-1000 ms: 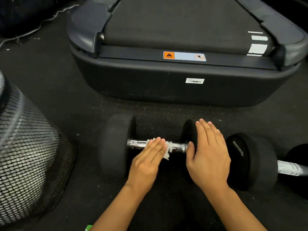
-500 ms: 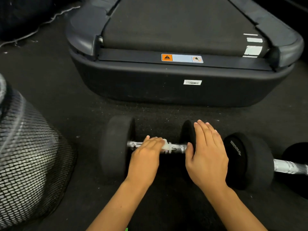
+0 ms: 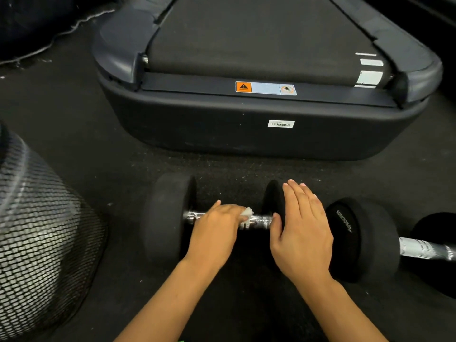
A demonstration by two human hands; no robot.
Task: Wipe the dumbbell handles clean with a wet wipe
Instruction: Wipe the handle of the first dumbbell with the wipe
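Treadmill (image 3: 246, 134): just behind the dumbbells; a bar that rolls forward would knock its base.
Mesh bin (image 3: 37, 238): far left, well apart; no likely trouble.
Second dumbbell (image 3: 365, 240): right, handle apparently unwiped; easy to skip.
Dumbbell (image 3: 170, 218): on floor, round heads; may roll under a hard stroke.
Right hand (image 3: 301, 233): flat, fingers straight, pressing the right head; if it lifts, the bar turns.
Left hand (image 3: 217, 230): fingers curled over handle (image 3: 261, 220), gripping the wipe against it.
Wipe (image 3: 246, 213): bunched mid-handle; could miss the ends and underside.
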